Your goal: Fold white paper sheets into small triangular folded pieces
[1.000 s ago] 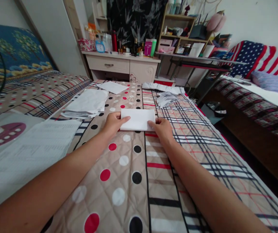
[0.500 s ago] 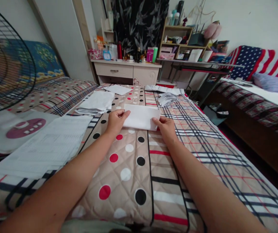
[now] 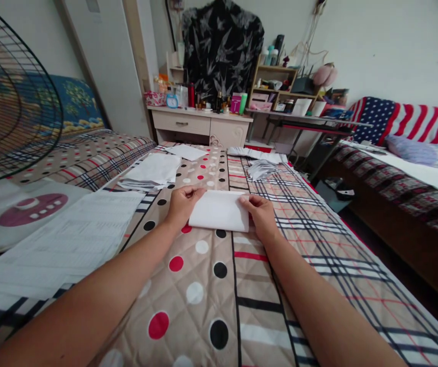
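Note:
A folded sheet of white paper (image 3: 219, 211) is held between my two hands, just above or on the quilted bedspread (image 3: 196, 265); I cannot tell if it touches. My left hand (image 3: 182, 206) pinches its upper left corner with thumb and fingers. At the upper right edge, my right hand (image 3: 261, 211) grips the sheet, thumb on top. Beyond my left hand lies a pile of white papers (image 3: 153, 169), and a single white sheet (image 3: 186, 152) rests farther back. Folded paper strips (image 3: 261, 169) lie fanned out beyond my right hand, near another flat folded stack (image 3: 256, 155).
Printed sheets (image 3: 77, 237) lie at the left beside the base of a fan (image 3: 31, 209), whose wire cage (image 3: 16, 97) fills the upper left. A dresser (image 3: 182, 124) with bottles stands past the bed, and a metal-legged desk (image 3: 310, 121) is right of it.
The view has tilted upward, so the room sits lower in the picture. The paper is tipped differently, its upper edge now turned toward me, with both hands still on it.

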`<control>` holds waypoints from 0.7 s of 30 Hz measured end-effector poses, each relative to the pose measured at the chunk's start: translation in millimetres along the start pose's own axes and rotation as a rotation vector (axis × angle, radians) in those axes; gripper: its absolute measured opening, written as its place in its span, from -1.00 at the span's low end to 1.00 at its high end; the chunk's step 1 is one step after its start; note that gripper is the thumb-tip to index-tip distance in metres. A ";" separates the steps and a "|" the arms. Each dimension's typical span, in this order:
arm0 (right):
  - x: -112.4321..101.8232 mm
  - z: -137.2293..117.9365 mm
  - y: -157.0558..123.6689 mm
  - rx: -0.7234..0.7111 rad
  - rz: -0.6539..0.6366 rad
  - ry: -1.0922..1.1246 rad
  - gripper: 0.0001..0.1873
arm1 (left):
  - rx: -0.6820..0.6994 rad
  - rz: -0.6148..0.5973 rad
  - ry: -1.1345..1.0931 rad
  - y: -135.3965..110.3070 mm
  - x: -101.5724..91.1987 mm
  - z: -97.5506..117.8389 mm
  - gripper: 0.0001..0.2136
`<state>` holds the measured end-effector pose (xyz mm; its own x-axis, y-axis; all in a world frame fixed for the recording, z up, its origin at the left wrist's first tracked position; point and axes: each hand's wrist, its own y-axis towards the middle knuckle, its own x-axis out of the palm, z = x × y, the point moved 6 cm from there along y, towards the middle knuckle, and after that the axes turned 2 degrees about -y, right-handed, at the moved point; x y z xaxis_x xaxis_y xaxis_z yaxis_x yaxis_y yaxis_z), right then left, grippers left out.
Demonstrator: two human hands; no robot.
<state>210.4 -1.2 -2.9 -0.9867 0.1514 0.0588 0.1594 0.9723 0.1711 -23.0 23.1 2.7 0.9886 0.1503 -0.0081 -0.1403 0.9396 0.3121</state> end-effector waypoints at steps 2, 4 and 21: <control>-2.7 0.0 0.9 -0.004 0.033 0.019 -0.74 | -0.025 -0.025 -0.024 -0.7 0.4 -0.4 -0.65; -6.6 -0.5 2.3 -0.021 0.080 0.035 -0.75 | -0.080 -0.099 -0.079 -2.1 4.1 -2.6 -0.58; -19.4 5.9 9.0 -0.052 0.211 0.144 -0.76 | -0.148 -0.127 -0.130 -1.1 6.4 -13.3 -0.68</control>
<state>230.8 5.6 -8.3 -0.9172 0.3196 0.2378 0.3667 0.9107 0.1904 -17.3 27.1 -10.2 0.9962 -0.0045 0.0874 -0.0108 0.9847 0.1739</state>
